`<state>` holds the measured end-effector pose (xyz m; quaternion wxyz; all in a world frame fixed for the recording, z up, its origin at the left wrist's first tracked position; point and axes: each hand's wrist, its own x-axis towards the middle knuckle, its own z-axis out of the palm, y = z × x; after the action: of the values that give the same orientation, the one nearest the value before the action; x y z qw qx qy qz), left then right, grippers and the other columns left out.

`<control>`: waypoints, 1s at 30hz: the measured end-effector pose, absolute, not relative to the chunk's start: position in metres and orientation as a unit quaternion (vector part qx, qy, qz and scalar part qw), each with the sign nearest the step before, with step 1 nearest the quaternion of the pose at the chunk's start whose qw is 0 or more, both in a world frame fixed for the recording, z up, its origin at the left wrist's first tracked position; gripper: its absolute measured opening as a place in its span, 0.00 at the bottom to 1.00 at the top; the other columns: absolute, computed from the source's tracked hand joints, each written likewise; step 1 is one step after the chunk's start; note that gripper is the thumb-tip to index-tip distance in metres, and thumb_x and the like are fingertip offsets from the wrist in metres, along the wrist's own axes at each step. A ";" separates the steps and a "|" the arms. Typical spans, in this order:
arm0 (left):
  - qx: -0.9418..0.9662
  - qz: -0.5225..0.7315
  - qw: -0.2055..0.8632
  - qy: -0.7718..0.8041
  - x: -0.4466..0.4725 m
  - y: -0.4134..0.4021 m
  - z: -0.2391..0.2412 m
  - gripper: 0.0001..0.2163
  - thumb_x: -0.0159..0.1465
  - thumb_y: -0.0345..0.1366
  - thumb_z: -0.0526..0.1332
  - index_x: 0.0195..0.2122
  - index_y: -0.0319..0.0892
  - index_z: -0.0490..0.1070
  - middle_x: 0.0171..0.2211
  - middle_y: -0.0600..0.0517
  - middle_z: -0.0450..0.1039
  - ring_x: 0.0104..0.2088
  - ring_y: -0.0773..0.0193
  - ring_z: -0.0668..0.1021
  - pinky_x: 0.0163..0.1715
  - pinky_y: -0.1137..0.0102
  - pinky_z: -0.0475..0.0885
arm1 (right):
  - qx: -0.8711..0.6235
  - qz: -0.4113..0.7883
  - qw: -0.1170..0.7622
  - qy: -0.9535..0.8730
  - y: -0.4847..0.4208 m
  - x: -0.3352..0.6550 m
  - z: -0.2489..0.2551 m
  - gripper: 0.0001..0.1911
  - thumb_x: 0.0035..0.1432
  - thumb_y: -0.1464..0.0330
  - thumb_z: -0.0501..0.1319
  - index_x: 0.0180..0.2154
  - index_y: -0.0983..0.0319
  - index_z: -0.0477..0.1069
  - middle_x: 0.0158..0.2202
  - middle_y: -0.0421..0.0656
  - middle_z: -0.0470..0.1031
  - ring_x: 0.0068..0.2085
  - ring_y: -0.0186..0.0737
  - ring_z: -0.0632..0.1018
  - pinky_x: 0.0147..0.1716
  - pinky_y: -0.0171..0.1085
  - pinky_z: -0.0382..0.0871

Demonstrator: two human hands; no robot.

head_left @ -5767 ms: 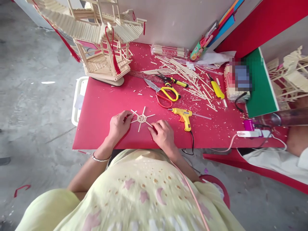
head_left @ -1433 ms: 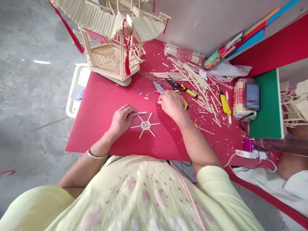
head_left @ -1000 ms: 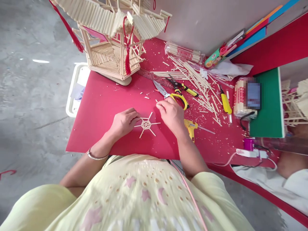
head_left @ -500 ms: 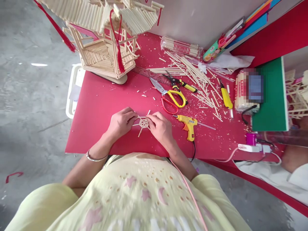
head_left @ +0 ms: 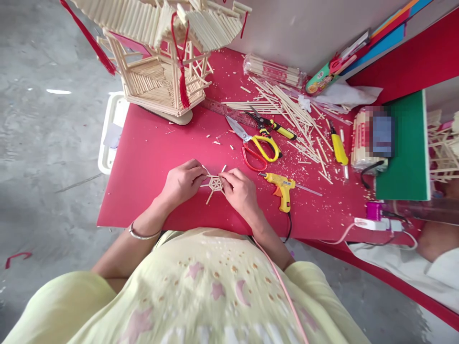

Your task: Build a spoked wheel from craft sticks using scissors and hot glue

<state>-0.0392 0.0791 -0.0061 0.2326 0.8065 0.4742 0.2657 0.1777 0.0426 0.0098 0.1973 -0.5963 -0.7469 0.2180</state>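
A small web-shaped frame of thin wooden sticks (head_left: 215, 183) lies between my hands near the table's front edge. My left hand (head_left: 184, 180) has its fingers pinched at the frame's left side, by the upper spoke ends. On the opposite side, my right hand (head_left: 237, 188) is closed with thumb and forefinger on the frame's upper right part. My fingertips hide some of the joints there. Right of my right hand lies a yellow hot glue gun (head_left: 282, 186) with a glue stick in its back. Scissors (head_left: 255, 148) with one red and one yellow handle rest beyond the frame.
A stick-built pavilion model (head_left: 165, 81) with red tassels stands at the back left. Loose wooden sticks (head_left: 287, 107), pliers (head_left: 274, 126), a yellow utility knife (head_left: 337, 147) and wrapped stick bundles (head_left: 274, 69) lie toward the back right. Chargers (head_left: 376, 223) sit at the right edge.
The view has shifted slightly, so the table things appear a little to the right. My hands keep nearly the same pinch on the stick frame.
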 end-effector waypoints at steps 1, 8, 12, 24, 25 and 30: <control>0.807 0.266 0.232 0.474 -0.039 0.079 -0.006 0.10 0.70 0.35 0.58 0.38 0.43 0.80 0.39 0.49 0.79 0.38 0.63 0.80 0.38 0.71 0.72 | -0.595 0.219 0.198 -0.747 0.042 0.178 0.010 0.14 0.72 0.66 0.56 0.52 0.56 0.79 0.44 0.44 0.78 0.46 0.41 0.79 0.44 0.37 0.70; 0.810 0.266 0.219 0.474 -0.038 0.079 -0.009 0.11 0.71 0.38 0.59 0.39 0.43 0.81 0.40 0.48 0.79 0.37 0.63 0.80 0.37 0.71 0.72 | -0.595 0.221 0.197 -0.747 0.042 0.178 0.007 0.14 0.72 0.67 0.56 0.52 0.56 0.79 0.44 0.45 0.78 0.47 0.41 0.78 0.47 0.37 0.70; 0.811 0.272 0.209 0.474 -0.037 0.078 -0.010 0.10 0.71 0.39 0.59 0.38 0.43 0.80 0.39 0.49 0.79 0.36 0.64 0.80 0.36 0.71 0.71 | -0.595 0.217 0.201 -0.747 0.041 0.178 0.007 0.14 0.72 0.67 0.56 0.52 0.56 0.79 0.44 0.44 0.78 0.47 0.41 0.78 0.47 0.36 0.70; 0.821 0.251 0.199 0.473 -0.035 0.079 -0.012 0.12 0.72 0.40 0.57 0.37 0.43 0.79 0.39 0.49 0.78 0.37 0.63 0.80 0.36 0.71 0.71 | -0.590 0.216 0.215 -0.748 0.039 0.177 0.007 0.14 0.73 0.65 0.56 0.51 0.56 0.79 0.44 0.44 0.79 0.46 0.40 0.79 0.47 0.36 0.70; 0.821 0.251 0.201 0.472 -0.036 0.079 -0.012 0.13 0.72 0.40 0.57 0.37 0.43 0.79 0.39 0.49 0.78 0.38 0.64 0.80 0.36 0.71 0.71 | -0.587 0.216 0.222 -0.748 0.039 0.179 0.010 0.15 0.73 0.65 0.55 0.52 0.56 0.78 0.45 0.44 0.79 0.47 0.40 0.79 0.47 0.35 0.70; 0.784 0.302 0.230 0.491 -0.038 0.082 -0.002 0.10 0.71 0.39 0.59 0.39 0.43 0.79 0.40 0.48 0.78 0.38 0.64 0.79 0.35 0.71 0.71 | -0.624 0.127 0.257 -0.727 0.055 0.203 0.037 0.18 0.74 0.64 0.52 0.57 0.57 0.75 0.50 0.49 0.77 0.50 0.46 0.77 0.53 0.43 0.70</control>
<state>-0.0376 0.0818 -0.0017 0.2297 0.7841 0.4914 0.3017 0.2026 0.0554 0.0365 0.2571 -0.6242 -0.7268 0.1266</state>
